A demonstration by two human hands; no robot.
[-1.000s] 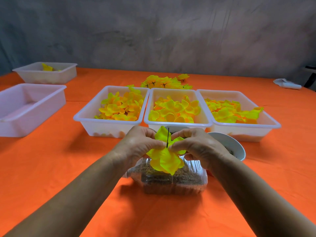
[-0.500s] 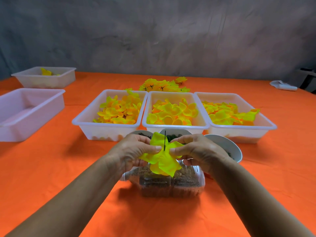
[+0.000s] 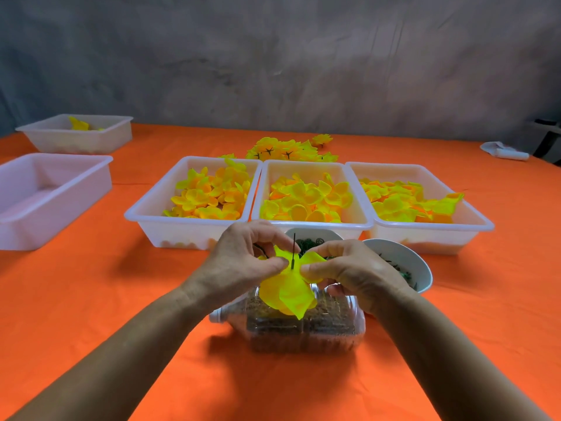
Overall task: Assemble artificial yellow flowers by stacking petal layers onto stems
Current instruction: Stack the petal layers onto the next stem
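Item: yellow petal layer (image 3: 288, 287), threaded on a thin dark stem (image 3: 294, 250), held above the clear plastic container (image 3: 303, 329). Left hand (image 3: 243, 262) and right hand (image 3: 355, 271): fingers pinch it either side of the stem. Judged light, soft, easily creased (grip near centre). Petal trays (image 3: 194, 226) in the row: three; bowls (image 3: 406, 262): two; further trays at left: two.

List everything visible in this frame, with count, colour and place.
petal trays: 3, white, side by side mid-table, holding yellow petals
other trays: 2, white, far left
finished flowers: pile, yellow, behind the trays
bowls: 2, white, before the trays
clear container: 1, brown contents, under the hands
white object: 1, far right
tablecloth: orange
petal layer: yellow, on dark stem
left hand, right hand: fingers pinch the petal layer
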